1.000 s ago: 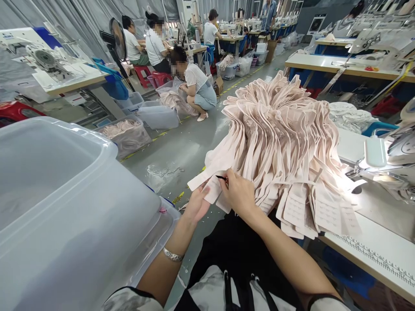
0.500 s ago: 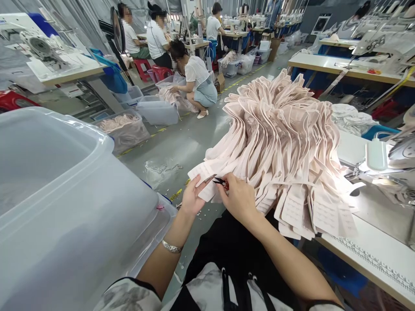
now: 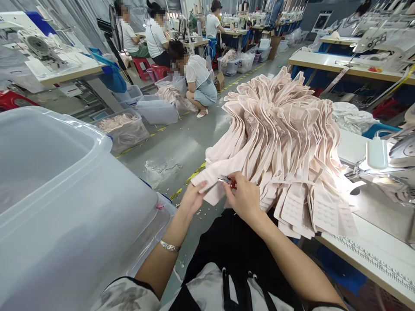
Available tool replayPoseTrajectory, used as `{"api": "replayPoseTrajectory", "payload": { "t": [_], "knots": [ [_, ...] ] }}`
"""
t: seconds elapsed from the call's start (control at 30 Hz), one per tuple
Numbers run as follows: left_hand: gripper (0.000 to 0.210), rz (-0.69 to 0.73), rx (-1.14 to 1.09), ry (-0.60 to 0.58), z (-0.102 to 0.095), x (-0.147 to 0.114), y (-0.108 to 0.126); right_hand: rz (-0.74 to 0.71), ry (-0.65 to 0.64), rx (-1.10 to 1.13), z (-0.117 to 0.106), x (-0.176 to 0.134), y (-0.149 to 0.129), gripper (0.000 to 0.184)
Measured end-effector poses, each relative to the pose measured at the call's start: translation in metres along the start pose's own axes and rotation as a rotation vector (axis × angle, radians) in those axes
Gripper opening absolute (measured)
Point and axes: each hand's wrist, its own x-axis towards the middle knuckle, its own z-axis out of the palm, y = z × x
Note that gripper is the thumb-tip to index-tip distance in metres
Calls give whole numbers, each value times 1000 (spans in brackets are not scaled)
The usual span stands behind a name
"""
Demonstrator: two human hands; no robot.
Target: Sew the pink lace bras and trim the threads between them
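My left hand [image 3: 192,198] pinches the end of a pale pink bra band [image 3: 212,177], which stretches toward a big pile. In my right hand [image 3: 244,196] is a pair of small thread snips [image 3: 228,181] with red handles, gripped in closed fingers. Their blades point left and lie close against the band; whether they touch it I cannot tell. The pile of pale pink bras [image 3: 275,129] is stacked upright on the table to the right, with bands hanging over the near edge. Several hook-and-eye ends [image 3: 296,207] dangle at its front.
A large translucent plastic bin [image 3: 74,194] stands close on my left. To the right is a sewing table [image 3: 372,255] with a machine. Ahead on the floor a person [image 3: 199,77] crouches by tubs [image 3: 158,108]. Others sit at machines further back.
Both hands have shifted slightly, the right one a little to the right with the snips. The left fingers now lie over the band's end. The crouching person's arm has drawn in.
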Motion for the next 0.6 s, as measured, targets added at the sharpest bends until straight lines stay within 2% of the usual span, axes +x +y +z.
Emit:
{"api": "replayPoseTrajectory", "payload": {
  "t": [0.07,0.27,0.5,0.6],
  "knots": [
    [28,42,-141,68,5,1,9,-9,-10,18,-1,-4,-2,20],
    [39,-59,-231,28,20,-11,13,-27,-63,-42,5,-5,-12,19],
    [37,-18,-217,3,22,-22,1,-16,-108,-197,11,7,-14,17],
    [39,-80,-55,-88,12,-20,-8,6,-102,-196,11,9,-9,17]
  ]
}}
